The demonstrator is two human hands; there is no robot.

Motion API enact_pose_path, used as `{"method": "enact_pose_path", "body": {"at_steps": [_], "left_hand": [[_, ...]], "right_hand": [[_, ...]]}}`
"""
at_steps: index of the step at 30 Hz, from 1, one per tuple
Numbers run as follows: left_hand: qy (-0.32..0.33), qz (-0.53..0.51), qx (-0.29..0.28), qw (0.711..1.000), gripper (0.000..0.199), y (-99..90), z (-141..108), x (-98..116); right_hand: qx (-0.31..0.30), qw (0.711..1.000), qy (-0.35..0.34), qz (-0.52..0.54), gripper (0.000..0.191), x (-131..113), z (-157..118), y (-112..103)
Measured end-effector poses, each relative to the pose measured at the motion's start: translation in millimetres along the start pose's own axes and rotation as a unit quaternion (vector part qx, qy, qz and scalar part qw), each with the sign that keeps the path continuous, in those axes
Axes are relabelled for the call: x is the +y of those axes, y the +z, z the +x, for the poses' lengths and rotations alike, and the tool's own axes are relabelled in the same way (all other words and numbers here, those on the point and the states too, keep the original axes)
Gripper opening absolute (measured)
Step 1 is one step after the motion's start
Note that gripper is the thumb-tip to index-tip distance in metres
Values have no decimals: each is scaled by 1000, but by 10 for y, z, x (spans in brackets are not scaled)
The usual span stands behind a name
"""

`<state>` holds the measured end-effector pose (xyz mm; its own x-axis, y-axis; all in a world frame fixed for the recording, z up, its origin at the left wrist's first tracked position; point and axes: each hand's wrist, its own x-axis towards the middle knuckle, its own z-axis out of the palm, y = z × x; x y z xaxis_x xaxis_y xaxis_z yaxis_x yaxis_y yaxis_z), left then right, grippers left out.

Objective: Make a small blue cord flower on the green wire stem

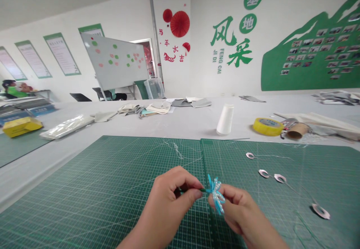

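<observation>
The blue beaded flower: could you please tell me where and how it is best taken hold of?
Probably by its thin green stem, pinched from the left as the left hand does: the stem runs out leftward from the flower, whose beaded loops fan out and could bend if squeezed. The right hand occupies the opposite side.

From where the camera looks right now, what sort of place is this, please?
Probably a craft workshop or training room: green cutting mats lie on the wide table, a white cone of thread stands just beyond them, and a whiteboard stands farther back.
</observation>
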<state>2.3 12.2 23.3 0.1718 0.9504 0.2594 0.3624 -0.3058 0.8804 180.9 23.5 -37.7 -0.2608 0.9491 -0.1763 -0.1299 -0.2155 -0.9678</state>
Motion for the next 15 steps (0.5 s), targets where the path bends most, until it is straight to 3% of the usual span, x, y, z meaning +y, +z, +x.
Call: {"method": "enact_pose_path", "body": {"at_steps": [5,11,13,15], "left_hand": [[-39,-26,18,999,8,-9,12,-29],[-108,-92,-1,990,2,-38,46,-57],[-117,-95,9,989,3,-40,58,-72],[-109,-74,27,991,3,-34,63,-88]], "right_hand": [[-20,999,11,31,32,56,3,33],[-16,998,41,39,30,108,-49,95],[0,999,-10,-47,29,136,-79,107],[19,977,-114,-177,25,160,-116,111]]}}
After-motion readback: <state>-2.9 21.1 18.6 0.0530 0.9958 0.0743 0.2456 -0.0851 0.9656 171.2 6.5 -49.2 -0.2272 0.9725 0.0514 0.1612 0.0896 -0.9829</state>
